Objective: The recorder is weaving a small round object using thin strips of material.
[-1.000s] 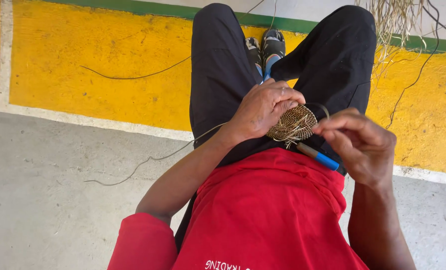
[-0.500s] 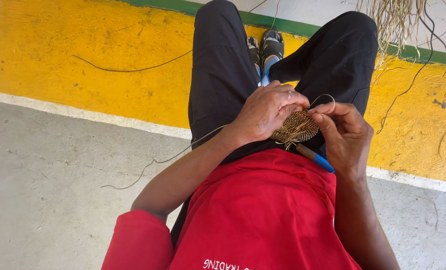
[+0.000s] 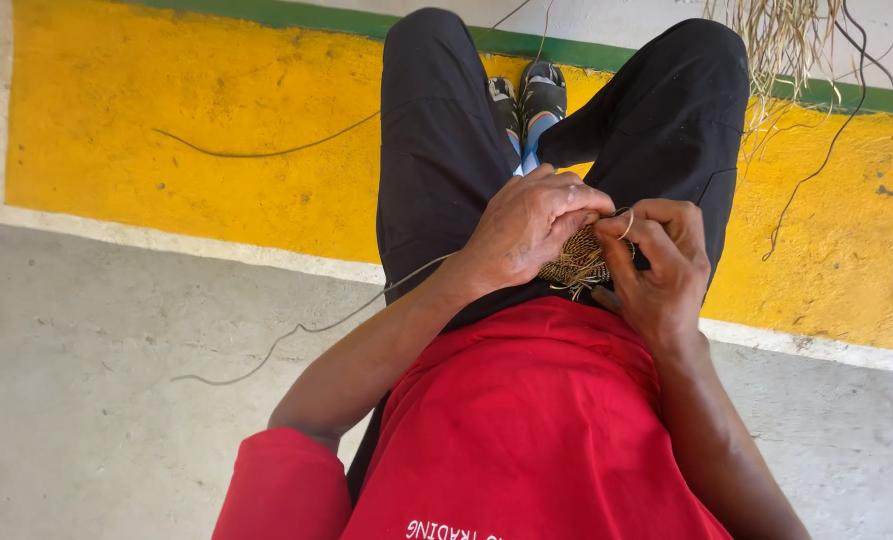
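Since the earlier frames, the right hand (image 3: 656, 265) has been brought in from the side until it is closed up against the left hand (image 3: 526, 228), and the blue-handled tool seen before is now almost wholly covered. Between the two hands, over the lap, a small woven piece (image 3: 574, 262) is held. It is made of thin tan fibres laid in a tight, coiled pattern, with a few loose ends sticking out at its lower edge; only a part of it can be seen. The fingers of the left hand are curled and pressed together over its top. The right thumb and forefinger are pinched on a thin strand (image 3: 626, 222) that is looped just above the piece, while the other fingers are folded in. A long fibre (image 3: 296, 330) is trailed from under the left wrist across the grey concrete floor (image 3: 86, 400). Black trousers (image 3: 436, 150) and a red shirt (image 3: 526, 420) are worn, and a bundle of dry fibres (image 3: 776, 40) is seen at the upper right, over the yellow painted band (image 3: 166, 110).
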